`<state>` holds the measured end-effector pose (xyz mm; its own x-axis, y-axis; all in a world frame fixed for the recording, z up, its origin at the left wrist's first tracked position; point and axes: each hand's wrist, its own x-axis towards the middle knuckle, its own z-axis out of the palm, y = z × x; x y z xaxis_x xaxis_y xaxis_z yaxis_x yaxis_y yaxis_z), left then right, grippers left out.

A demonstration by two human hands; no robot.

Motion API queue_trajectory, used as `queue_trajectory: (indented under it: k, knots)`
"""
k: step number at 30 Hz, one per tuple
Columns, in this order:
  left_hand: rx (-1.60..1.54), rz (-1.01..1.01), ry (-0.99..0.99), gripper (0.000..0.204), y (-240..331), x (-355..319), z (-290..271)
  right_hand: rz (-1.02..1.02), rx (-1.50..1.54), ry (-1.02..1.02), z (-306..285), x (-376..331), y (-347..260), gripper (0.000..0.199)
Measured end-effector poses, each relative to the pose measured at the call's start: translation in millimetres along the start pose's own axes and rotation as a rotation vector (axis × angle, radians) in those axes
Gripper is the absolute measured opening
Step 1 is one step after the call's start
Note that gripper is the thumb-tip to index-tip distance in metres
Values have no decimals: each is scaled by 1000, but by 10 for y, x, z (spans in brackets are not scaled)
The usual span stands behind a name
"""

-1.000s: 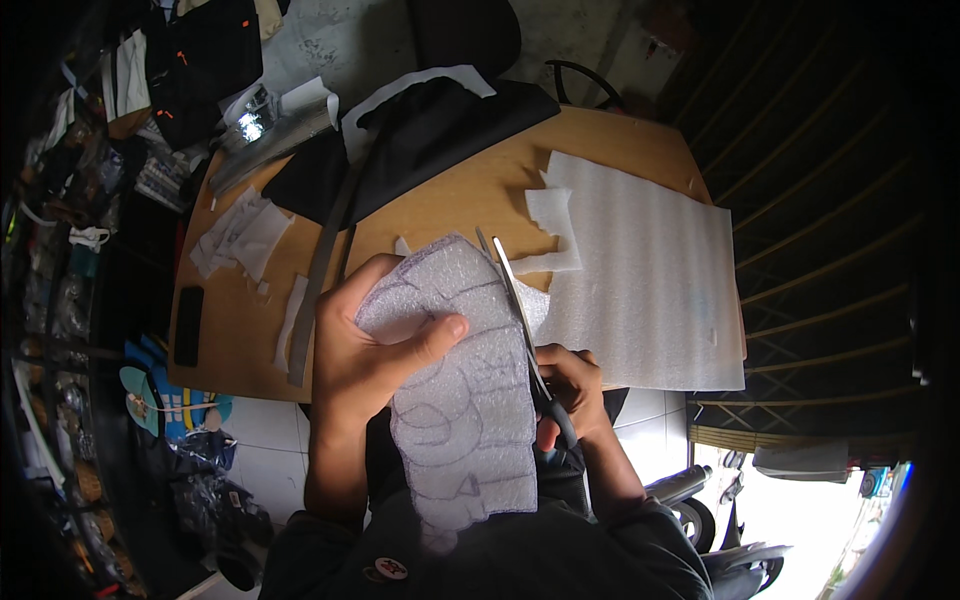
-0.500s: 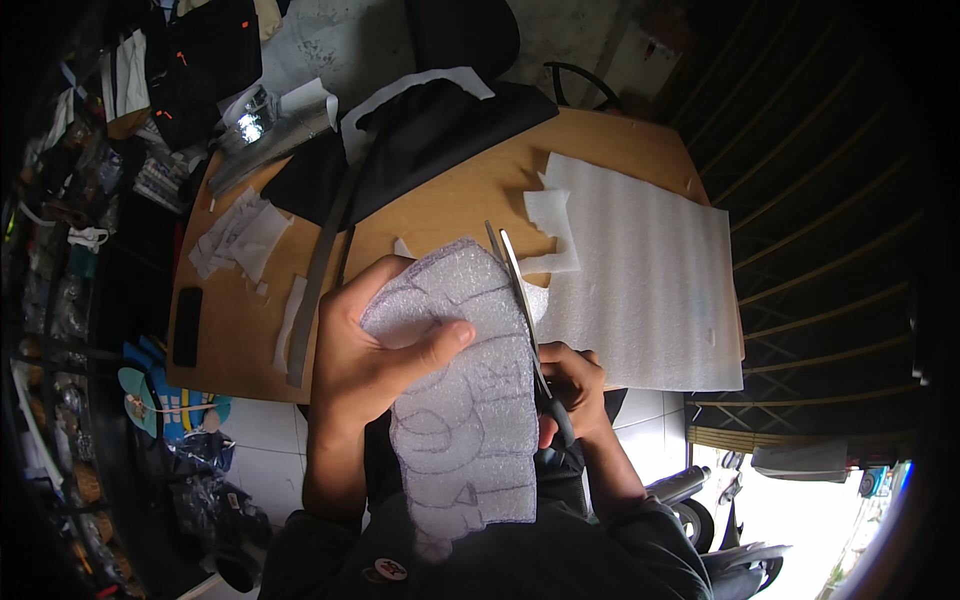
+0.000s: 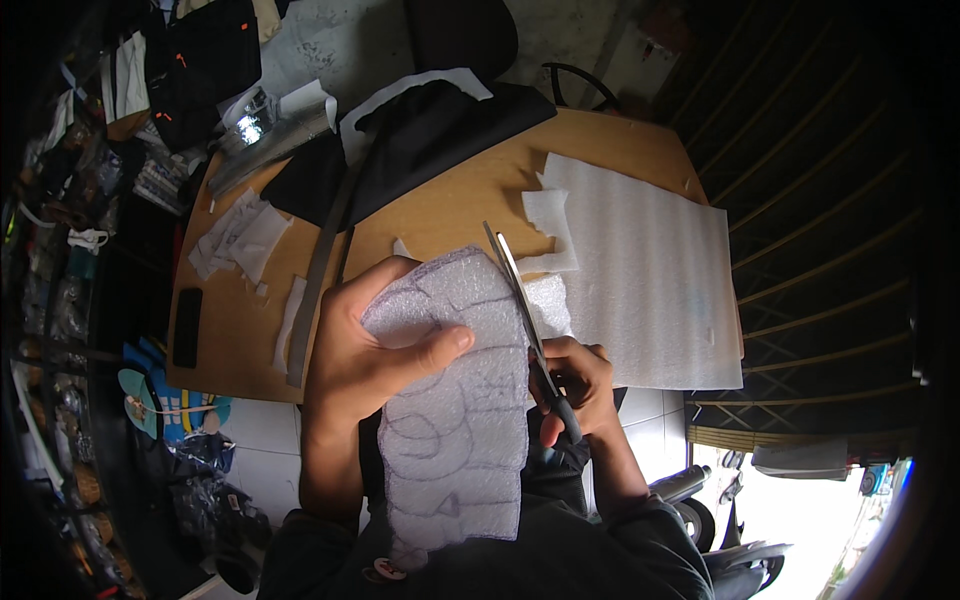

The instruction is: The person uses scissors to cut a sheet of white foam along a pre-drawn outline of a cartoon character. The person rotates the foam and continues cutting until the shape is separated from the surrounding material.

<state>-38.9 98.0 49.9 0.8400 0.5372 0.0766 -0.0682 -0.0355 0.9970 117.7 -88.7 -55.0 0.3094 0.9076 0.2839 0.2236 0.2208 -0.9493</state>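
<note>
My left hand (image 3: 375, 345) grips a sheet of white foam (image 3: 460, 400) marked with drawn pen outlines, thumb pressed across its front. My right hand (image 3: 575, 385) holds a pair of scissors (image 3: 525, 315) by the dark handles. The metal blades point up and away along the foam's right edge, slightly apart, with the foam between them. The lower end of the foam hangs over my lap.
A wooden table (image 3: 440, 215) lies ahead. A large white foam sheet (image 3: 650, 285) covers its right side, with a cut scrap (image 3: 550, 225) beside it. Black fabric (image 3: 420, 140), a long metal ruler (image 3: 320, 270), white offcuts (image 3: 240, 235) and a dark phone (image 3: 187, 327) lie to the left.
The scissors have advanced a little further up along the foam's right edge, and my left hand has shifted the foam slightly.
</note>
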Motion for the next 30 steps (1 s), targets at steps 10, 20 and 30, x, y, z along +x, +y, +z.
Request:
queue_trajectory:
  k: [10,20,30]
  knots:
    - [21,-25,-26,47,-12,44,-24,4,-64,-61,-91,30,-5,88]
    - [72,16,-4,48,-37,55,-39,37,-85,-71,-102,22,-41,89]
    - [46,81,71,42,-62,52,42,88,-29,-40,-55,60,-97,83]
